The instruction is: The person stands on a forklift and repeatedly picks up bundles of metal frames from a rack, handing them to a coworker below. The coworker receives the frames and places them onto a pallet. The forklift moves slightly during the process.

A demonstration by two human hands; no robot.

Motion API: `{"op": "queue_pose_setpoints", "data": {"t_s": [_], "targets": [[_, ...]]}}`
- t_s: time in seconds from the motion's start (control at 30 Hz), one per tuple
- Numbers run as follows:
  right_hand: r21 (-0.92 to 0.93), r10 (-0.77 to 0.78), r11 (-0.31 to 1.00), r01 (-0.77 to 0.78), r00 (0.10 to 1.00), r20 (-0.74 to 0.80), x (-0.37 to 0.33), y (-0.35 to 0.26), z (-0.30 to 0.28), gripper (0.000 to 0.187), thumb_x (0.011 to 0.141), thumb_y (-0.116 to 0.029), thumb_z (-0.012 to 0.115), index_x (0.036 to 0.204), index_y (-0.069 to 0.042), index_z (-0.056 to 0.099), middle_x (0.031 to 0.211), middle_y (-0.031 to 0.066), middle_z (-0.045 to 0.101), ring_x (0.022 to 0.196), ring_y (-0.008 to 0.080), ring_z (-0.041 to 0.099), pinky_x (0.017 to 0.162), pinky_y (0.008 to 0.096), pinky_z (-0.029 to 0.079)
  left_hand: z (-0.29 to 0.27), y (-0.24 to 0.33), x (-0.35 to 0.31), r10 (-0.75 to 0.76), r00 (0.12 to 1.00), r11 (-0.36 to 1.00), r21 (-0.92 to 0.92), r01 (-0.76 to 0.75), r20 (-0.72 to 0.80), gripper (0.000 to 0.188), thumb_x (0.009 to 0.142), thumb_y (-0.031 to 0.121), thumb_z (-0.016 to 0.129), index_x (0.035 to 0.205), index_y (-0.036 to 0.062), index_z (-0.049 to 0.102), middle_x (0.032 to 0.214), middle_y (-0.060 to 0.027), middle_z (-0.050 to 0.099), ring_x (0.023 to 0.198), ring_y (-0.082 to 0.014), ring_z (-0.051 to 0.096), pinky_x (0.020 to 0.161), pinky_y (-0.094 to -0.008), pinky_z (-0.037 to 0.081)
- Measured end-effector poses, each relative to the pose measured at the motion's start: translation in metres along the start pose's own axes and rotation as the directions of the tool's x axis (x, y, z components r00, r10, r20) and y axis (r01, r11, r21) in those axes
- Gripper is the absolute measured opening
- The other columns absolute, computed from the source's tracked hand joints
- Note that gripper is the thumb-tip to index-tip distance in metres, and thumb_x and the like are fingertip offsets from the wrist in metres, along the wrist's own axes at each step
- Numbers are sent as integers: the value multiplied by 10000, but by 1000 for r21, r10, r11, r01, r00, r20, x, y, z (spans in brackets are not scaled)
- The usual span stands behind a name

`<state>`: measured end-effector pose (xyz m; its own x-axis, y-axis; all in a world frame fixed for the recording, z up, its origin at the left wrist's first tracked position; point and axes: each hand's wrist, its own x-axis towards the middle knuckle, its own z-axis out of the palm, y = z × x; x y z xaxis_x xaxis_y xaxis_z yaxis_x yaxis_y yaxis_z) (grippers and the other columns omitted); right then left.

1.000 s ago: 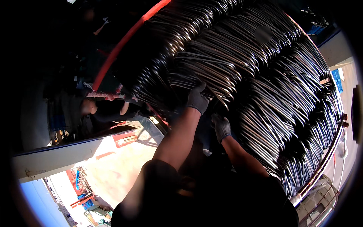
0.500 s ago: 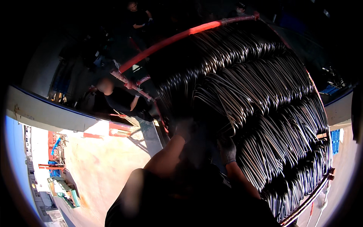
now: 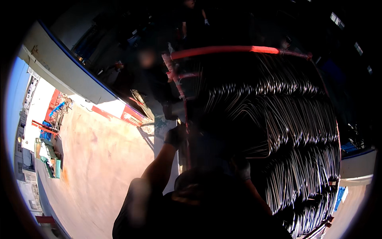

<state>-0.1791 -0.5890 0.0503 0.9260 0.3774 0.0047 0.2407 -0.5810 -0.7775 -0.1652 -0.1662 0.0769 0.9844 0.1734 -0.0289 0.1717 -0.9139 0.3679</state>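
My left hand, in a dark glove, is closed at the thin red side bar of a frame; shadow hides most of its fingers. My right hand wears a grey glove. It is low beside the stacked rods, its fingers lost in the dark, so I cannot tell if it holds one. The bent black metal rods lie in several dense rows, their shiny curved ends lined up. A thick red wrapped rail runs along the far side of the frame.
A person in dark clothes stands just beyond the left side of the frame. Another person is farther back. A pale beam crosses the left. Sunlit concrete ground lies below left, with a green machine on it.
The view has turned, so the rod stack sits lower and farther right. My left hand has moved up and left to the side bar. The right hand stays low beside the rods.
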Motion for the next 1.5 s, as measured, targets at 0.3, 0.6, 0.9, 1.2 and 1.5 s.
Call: {"op": "queue_pose_setpoints", "data": {"t_s": [0.3, 0.6, 0.9, 1.2, 1.5], "targets": [[-37, -141, 988, 149, 975, 170, 55, -55, 45, 232, 1026, -175, 597, 1210, -86, 705, 1102, 114, 723, 1012, 314, 700, 902, 470, 564, 15, -115, -70, -246, 964, 962, -150, 229, -105, 337, 965, 449, 659, 903, 118, 663, 878, -202, 639, 860, -446, 666, 723, -536, 548], [-93, -192, 971, 219, 952, 240, 76, -75, 71, 289, 927, -182, 722, 1203, -101, 746, 1315, 131, 720, 1197, 340, 690, 985, 505, 563, 43, -186, -55, -200, 953, 975, -138, 171, -227, 221, 976, 319, 629, 861, 131, 641, 828, -150, 610, 802, -390, 654, 690, -485, 551], [-501, -445, 691, 520, 853, 272, 69, -71, 59, 366, 944, -326, 778, 1244, -117, 741, 1292, 124, 717, 1194, 338, 683, 979, 472, 580, -85, -105, -17, -16, 964, 998, 49, 30, -267, 174, 930, 263, 645, 812, 135, 649, 848, -112, 637, 862, -333, 672, 692, -457, 569], [-500, -416, 694, 518, 856, 308, 71, -89, 51, 356, 1000, -296, 733, 1282, -82, 693, 1254, 118, 714, 1123, 297, 715, 866, 442, 621, -22, -198, 24, 81, 944, 970, 242, -1, -320, 63, 878, 213, 662, 847, 169, 693, 937, -69, 664, 973, -285, 670, 737, -409, 579], [-69, -130, 985, 157, 946, 296, 71, -36, 86, 264, 1070, -209, 665, 1277, -45, 647, 1098, 63, 724, 937, 157, 736, 770, 317, 613, -7, -307, 39, -469, 842, 524, -851, 23, -266, 149, 1037, 195, 626, 1137, 89, 658, 1084, -134, 717, 960, -294, 687, 870, -429, 584]]}}
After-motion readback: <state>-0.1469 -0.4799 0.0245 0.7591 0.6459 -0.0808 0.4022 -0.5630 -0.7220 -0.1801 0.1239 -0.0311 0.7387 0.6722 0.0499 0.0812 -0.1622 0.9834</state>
